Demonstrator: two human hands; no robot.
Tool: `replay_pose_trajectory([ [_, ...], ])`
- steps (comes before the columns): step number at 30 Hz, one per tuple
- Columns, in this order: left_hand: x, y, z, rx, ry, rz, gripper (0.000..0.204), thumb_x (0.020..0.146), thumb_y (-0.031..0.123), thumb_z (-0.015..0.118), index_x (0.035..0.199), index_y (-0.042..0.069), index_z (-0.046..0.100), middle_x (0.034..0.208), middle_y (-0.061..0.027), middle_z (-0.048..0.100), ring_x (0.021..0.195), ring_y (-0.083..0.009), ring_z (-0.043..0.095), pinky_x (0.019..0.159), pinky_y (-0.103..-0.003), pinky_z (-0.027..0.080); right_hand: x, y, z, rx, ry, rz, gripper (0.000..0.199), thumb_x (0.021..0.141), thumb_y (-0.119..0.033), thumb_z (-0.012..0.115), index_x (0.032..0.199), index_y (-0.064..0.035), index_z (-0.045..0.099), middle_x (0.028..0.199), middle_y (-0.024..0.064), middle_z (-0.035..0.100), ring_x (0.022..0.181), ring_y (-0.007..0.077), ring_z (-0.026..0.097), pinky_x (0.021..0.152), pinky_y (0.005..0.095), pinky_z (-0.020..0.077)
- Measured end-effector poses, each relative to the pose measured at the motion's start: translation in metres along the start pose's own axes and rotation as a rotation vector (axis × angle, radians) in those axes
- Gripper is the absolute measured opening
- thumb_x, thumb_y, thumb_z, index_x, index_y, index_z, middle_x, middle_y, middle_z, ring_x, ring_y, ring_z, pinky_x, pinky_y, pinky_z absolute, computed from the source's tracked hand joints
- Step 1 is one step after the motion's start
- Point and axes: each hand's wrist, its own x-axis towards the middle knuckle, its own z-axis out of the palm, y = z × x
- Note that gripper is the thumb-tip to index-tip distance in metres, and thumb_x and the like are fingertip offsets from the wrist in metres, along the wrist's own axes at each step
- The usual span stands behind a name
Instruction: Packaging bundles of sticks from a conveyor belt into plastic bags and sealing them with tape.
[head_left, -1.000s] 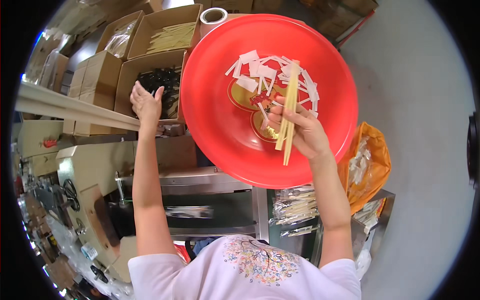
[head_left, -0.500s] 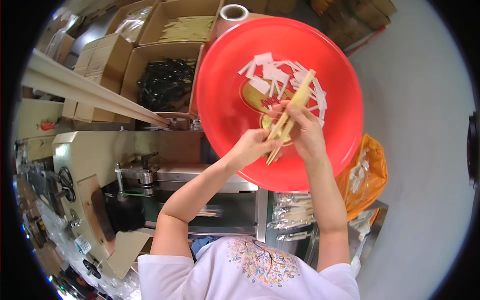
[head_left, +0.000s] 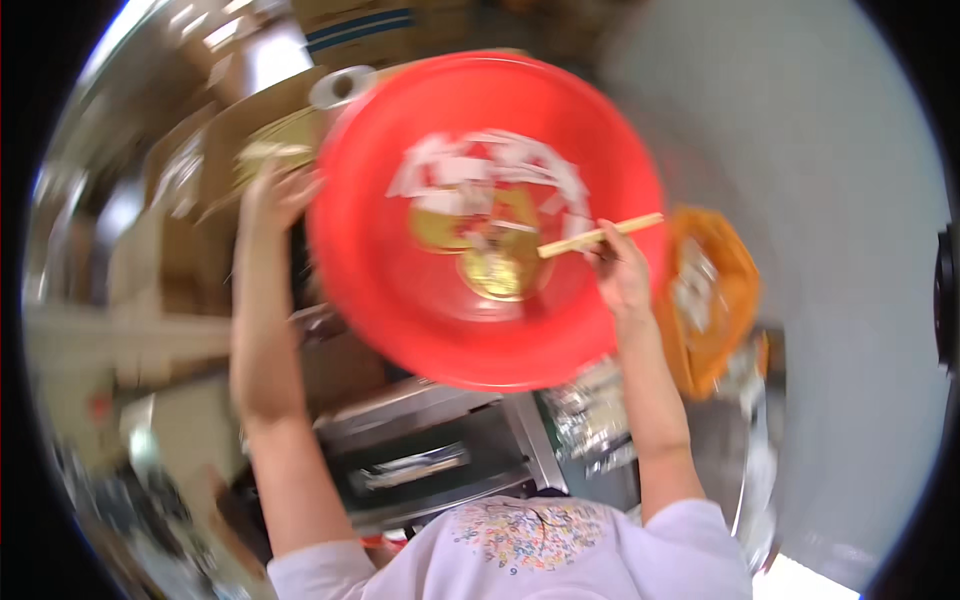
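My right hand [head_left: 622,275] grips a pair of wooden chopsticks [head_left: 575,243] above the right side of a large red basin [head_left: 370,330]. White paper slips [head_left: 460,170] lie in the basin, over its printed gold pattern. My left hand [head_left: 282,195] is stretched out past the basin's left rim. Its fingers look apart, though blurred, and nothing shows in them. Close to it is a cardboard box [head_left: 225,150] with loose pale chopsticks [head_left: 280,140] inside.
A white roll [head_left: 342,88] stands by the basin's far left rim. At the right hangs an orange bag [head_left: 715,300]. Wrapped packets [head_left: 590,410] lie below the basin. On the dark green machine bed [head_left: 410,465] rests another packet [head_left: 415,467]. Motion blurs the left side.
My left hand has let go of the chopsticks and moved left to the chopstick box. My right hand still holds chopsticks, now turned flatter. The whole view has shifted.
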Motion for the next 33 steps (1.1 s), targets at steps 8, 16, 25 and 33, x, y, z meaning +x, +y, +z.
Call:
replay_pose_trajectory([
  [8,-0.169,-0.146,0.069,0.761,-0.667,-0.141,0.035,0.089,0.021,0.051,0.117,0.000,0.048,0.102,-0.0117,0.059,0.085,-0.0190,0.059,0.073,-0.030,0.048,-0.021,-0.146,-0.272,-0.576,0.923,-0.475,0.034,0.082,-0.033,0.059,0.076,0.0014,0.060,0.064,0.0071,0.059,0.054,0.0163,0.055,0.049,0.0295,0.0422],
  [16,-0.363,-0.390,0.049,1.028,-1.145,-0.586,0.024,0.090,0.017,0.050,0.108,0.001,0.052,0.092,-0.0074,0.061,0.074,-0.0123,0.057,0.068,-0.025,0.047,-0.275,-0.110,-0.284,-0.928,0.397,-0.365,0.024,0.087,-0.021,0.054,0.101,-0.0019,0.058,0.071,0.0055,0.061,0.055,0.0100,0.056,0.053,0.0247,0.0460],
  [25,-0.477,-0.639,-0.073,1.818,-1.646,0.640,0.032,0.081,0.011,0.057,0.110,0.000,0.048,0.104,-0.0174,0.053,0.094,-0.0293,0.053,0.083,-0.039,0.042,-0.740,0.184,-0.530,-0.227,1.736,0.309,0.032,0.082,-0.032,0.059,0.081,-0.0001,0.061,0.061,0.0054,0.058,0.048,0.0137,0.055,0.043,0.0279,0.0425],
  [33,-0.683,-0.667,0.077,0.963,-1.640,1.003,0.014,0.078,0.002,0.059,0.091,0.000,0.053,0.078,-0.0120,0.053,0.072,-0.0263,0.050,0.065,-0.035,0.041,-0.868,0.224,-0.721,-0.584,1.848,0.357,0.086,0.073,-0.055,0.061,0.120,0.0130,0.040,0.117,0.0317,0.048,0.111,0.0404,0.046,0.097,0.0391,0.0351],
])
